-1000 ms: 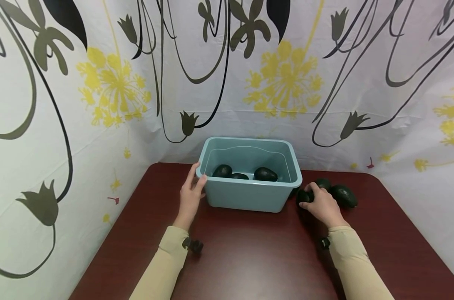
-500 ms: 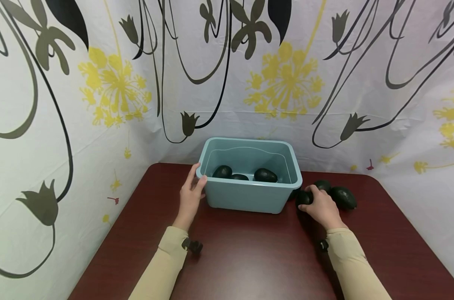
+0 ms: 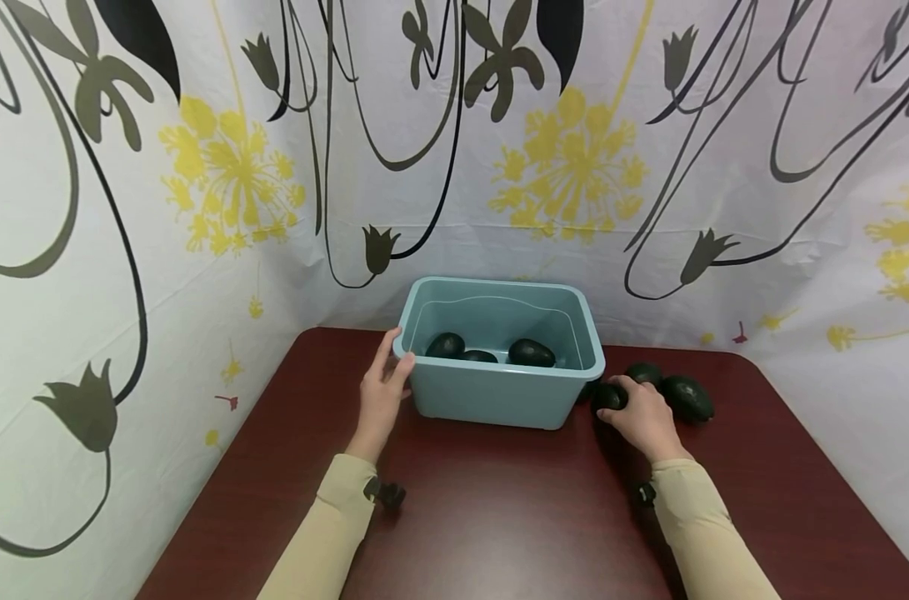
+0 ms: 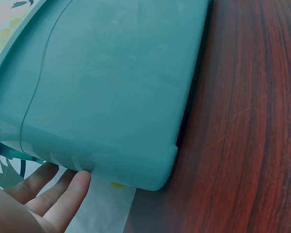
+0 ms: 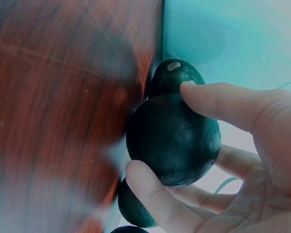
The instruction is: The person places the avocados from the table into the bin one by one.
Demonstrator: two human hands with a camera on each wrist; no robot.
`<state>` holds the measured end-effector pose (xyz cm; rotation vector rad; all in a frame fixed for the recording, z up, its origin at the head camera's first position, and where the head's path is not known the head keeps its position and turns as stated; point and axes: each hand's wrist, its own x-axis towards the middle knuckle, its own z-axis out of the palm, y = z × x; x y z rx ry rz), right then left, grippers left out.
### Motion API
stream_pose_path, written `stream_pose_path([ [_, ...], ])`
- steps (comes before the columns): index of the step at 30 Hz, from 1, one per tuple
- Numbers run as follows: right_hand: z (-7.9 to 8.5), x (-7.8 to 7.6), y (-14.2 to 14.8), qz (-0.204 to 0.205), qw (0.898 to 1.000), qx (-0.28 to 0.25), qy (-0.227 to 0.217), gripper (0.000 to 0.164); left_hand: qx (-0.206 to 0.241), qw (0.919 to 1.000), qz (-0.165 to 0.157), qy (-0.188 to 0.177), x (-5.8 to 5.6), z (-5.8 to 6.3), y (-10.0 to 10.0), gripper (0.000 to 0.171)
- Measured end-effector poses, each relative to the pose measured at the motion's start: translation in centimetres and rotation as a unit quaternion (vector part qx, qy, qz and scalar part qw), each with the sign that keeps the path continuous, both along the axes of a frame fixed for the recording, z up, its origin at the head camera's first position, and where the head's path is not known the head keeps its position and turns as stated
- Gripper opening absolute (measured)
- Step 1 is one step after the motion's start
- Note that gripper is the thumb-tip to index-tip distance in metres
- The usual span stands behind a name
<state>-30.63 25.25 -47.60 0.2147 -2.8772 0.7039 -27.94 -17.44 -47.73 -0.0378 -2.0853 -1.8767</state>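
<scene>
At the table's right, my right hand (image 3: pixel 645 417) grips a dark green avocado (image 3: pixel 610 397) between thumb and fingers. The right wrist view shows the held avocado (image 5: pixel 172 138) close up, with another avocado (image 5: pixel 175 76) behind it beside the box wall. Two more avocados, one behind (image 3: pixel 644 372) and one to the right (image 3: pixel 686 397), lie around that hand. My left hand (image 3: pixel 379 400) touches the left front corner of a light blue plastic box (image 3: pixel 499 392); its fingers (image 4: pixel 70 196) lie fairly straight along the outer wall. Inside the box are three visible avocados (image 3: pixel 531 352).
The box stands on a dark red-brown wooden table (image 3: pixel 491 508) near its back edge. A white cloth (image 3: pixel 439 200) printed with flowers hangs behind and at both sides. A small black device (image 3: pixel 385 492) is strapped to the left wrist.
The right hand has barely shifted, keeping its grip on the avocado. The left hand stays at the box corner. The head view has tilted very slightly.
</scene>
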Motion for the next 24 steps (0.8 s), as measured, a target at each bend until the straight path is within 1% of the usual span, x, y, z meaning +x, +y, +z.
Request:
stream_pose_path([
  [6, -0.06, 0.23, -0.21, 0.006, 1.000, -0.001, -0.011, 0.061, -0.004, 1.0000, 0.004, -0.003, 0.12, -0.03, -0.10, 0.055],
  [13, 0.71, -0.27, 0.41, 0.007, 1.000, 0.003, -0.016, 0.062, 0.010, 0.9999, -0.006, 0.004, -0.38, 0.09, 0.57, 0.053],
  [18, 0.78, -0.41, 0.41, 0.009, 1.000, 0.000, -0.025, 0.062, 0.010, 0.9999, 0.000, 0.002, -0.22, 0.08, 0.45, 0.053],
  [24, 0.76, -0.24, 0.37, 0.011, 1.000, -0.006, -0.025, 0.062, 0.004, 1.0000, -0.001, -0.003, -0.16, 0.16, 0.19, 0.052],
])
